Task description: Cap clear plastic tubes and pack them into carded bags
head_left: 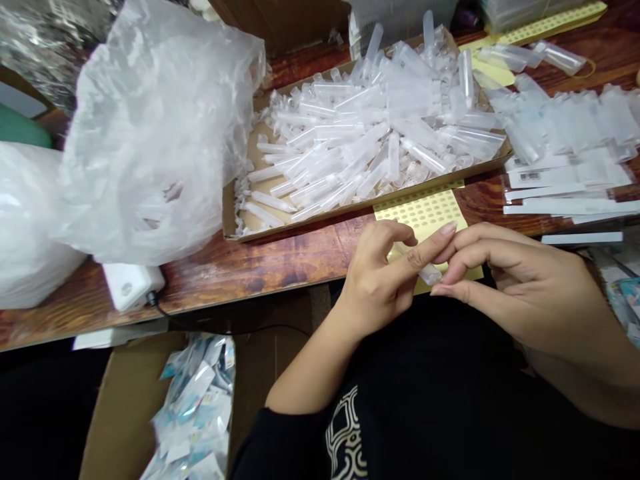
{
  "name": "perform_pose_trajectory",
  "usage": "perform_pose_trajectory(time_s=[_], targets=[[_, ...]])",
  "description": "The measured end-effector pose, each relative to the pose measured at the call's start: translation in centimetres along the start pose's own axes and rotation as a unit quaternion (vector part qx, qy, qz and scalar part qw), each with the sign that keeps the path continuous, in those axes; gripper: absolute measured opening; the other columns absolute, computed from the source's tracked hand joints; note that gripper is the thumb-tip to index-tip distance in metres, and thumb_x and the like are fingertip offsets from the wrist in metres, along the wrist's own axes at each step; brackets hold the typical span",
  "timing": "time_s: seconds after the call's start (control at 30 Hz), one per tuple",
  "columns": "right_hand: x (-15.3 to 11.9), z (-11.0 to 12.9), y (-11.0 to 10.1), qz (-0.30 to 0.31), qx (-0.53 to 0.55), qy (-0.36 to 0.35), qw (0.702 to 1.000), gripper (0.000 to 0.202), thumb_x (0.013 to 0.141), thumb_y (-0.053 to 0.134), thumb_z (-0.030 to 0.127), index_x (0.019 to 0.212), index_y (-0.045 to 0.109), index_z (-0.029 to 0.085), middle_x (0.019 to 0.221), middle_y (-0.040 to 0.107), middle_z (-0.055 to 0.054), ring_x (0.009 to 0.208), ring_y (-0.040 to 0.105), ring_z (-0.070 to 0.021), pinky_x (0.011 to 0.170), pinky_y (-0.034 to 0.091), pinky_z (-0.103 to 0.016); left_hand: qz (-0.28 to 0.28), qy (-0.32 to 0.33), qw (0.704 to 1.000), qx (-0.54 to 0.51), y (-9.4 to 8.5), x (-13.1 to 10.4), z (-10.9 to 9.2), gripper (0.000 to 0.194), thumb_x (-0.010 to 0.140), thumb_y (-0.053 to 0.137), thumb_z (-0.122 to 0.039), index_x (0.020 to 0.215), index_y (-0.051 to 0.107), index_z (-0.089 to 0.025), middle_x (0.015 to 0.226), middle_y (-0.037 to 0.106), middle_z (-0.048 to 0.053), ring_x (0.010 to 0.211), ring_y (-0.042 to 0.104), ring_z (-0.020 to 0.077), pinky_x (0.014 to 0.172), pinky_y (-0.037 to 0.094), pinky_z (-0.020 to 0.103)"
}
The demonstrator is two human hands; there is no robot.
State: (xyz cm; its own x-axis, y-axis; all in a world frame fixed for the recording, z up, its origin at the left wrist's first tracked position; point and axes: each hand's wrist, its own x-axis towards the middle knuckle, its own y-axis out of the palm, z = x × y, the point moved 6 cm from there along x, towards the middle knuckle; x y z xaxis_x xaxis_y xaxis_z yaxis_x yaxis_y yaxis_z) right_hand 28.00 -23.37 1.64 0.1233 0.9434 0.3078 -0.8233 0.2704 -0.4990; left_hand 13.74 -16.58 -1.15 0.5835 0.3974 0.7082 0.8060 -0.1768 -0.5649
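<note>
My left hand is closed around a small clear plastic tube, whose end sticks out between the fingers towards the right. My right hand is closed in a pinch right beside that end, thumb and fingertips close together. What sits between those fingertips, if anything, is too small to make out. Behind both hands a yellow sheet of small oval stickers lies at the table's front edge, partly covered by the left hand.
A shallow cardboard tray heaped with clear tubes stands behind the hands. Plastic bags and a white device with a cable are at left. More tubes and white labelled strips lie right. Below is a box of packets.
</note>
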Motion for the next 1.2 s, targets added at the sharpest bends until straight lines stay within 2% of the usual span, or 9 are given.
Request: perform_pose_trajectory(time_s=[0.1, 0.33, 0.53, 0.77, 0.87, 1.03, 1.2], targets=[[-0.1, -0.1, 0.1, -0.004, -0.009, -0.003, 1.0, 0.014, 0.087, 0.074, 0.016, 0.079, 0.069, 0.026, 0.093, 0.074, -0.001, 0.089, 0.073, -0.0186, 0.086, 0.061, -0.032, 0.0, -0.004, 1.0, 0.004, 0.1, 0.0, 0.1, 0.061, 0.095, 0.065, -0.014, 0.152, 0.054, -0.034, 0.102, 0.057, 0.004, 0.095, 0.058, 0.0182, 0.087, 0.053, 0.035], [0.0, -0.2, 0.0, -0.01, -0.019, 0.019, 1.0, 0.014, 0.086, 0.074, 0.015, 0.077, 0.07, 0.025, 0.091, 0.075, -0.001, 0.087, 0.073, -0.0184, 0.086, 0.061, -0.032, -0.006, 0.005, 1.0, 0.023, 0.2, 0.0, 0.0, 0.057, 0.095, 0.064, -0.011, 0.148, 0.059, -0.032, 0.101, 0.057, 0.004, 0.095, 0.058, 0.0173, 0.087, 0.051, 0.034], [0.0, -0.3, 0.0, -0.018, 0.005, 0.032, 0.999, 0.015, 0.085, 0.074, 0.013, 0.078, 0.072, 0.026, 0.084, 0.076, 0.001, 0.081, 0.073, -0.0176, 0.083, 0.061, -0.034, -0.01, 0.009, 1.0, 0.028, 0.4, -0.1, 0.0, 0.046, 0.095, 0.066, -0.011, 0.14, 0.066, -0.022, 0.1, 0.056, 0.005, 0.093, 0.056, 0.0166, 0.085, 0.05, 0.032], [-0.1, -0.4, 0.1, -0.031, 0.005, 0.029, 0.999, 0.016, 0.085, 0.074, 0.013, 0.077, 0.073, 0.026, 0.084, 0.076, 0.002, 0.079, 0.073, -0.0163, 0.08, 0.061, -0.033, -0.001, -0.002, 1.0, 0.02, 0.8, -0.4, 0.2, 0.041, 0.097, 0.065, -0.014, 0.137, 0.066, -0.021, 0.1, 0.057, 0.005, 0.094, 0.057, 0.0162, 0.087, 0.051, 0.033], [-0.2, -0.9, 0.3, -0.036, 0.012, 0.048, 0.998, 0.013, 0.084, 0.078, 0.016, 0.077, 0.071, 0.025, 0.084, 0.076, 0.003, 0.08, 0.072, -0.0156, 0.08, 0.059, -0.032, 0.002, -0.002, 1.0, 0.016, 0.9, -0.4, 0.2, 0.04, 0.097, 0.065, -0.014, 0.136, 0.066, -0.02, 0.1, 0.057, 0.004, 0.094, 0.057, 0.0161, 0.088, 0.051, 0.033], [-0.9, -2.4, 0.4, -0.05, 0.036, 0.115, 0.991, 0.012, 0.08, 0.085, 0.026, 0.084, 0.074, 0.027, 0.087, 0.075, 0.004, 0.08, 0.071, -0.0153, 0.075, 0.056, -0.03, 0.024, -0.014, 0.999, 0.017, 1.0, -0.6, 0.2, 0.052, 0.098, 0.066, -0.019, 0.149, 0.058, -0.028, 0.101, 0.057, 0.004, 0.095, 0.057, 0.0175, 0.088, 0.051, 0.034], [-0.7, -3.1, 1.2, -0.011, 0.153, 0.133, 0.979, 0.01, 0.079, 0.086, 0.028, 0.085, 0.078, 0.027, 0.087, 0.076, 0.003, 0.08, 0.072, -0.0148, 0.075, 0.059, -0.029, 0.014, -0.012, 1.0, 0.021, 1.1, -0.6, 0.1, 0.065, 0.098, 0.061, -0.014, 0.157, 0.047, -0.037, 0.102, 0.057, 0.004, 0.096, 0.057, 0.018, 0.086, 0.051, 0.034]])
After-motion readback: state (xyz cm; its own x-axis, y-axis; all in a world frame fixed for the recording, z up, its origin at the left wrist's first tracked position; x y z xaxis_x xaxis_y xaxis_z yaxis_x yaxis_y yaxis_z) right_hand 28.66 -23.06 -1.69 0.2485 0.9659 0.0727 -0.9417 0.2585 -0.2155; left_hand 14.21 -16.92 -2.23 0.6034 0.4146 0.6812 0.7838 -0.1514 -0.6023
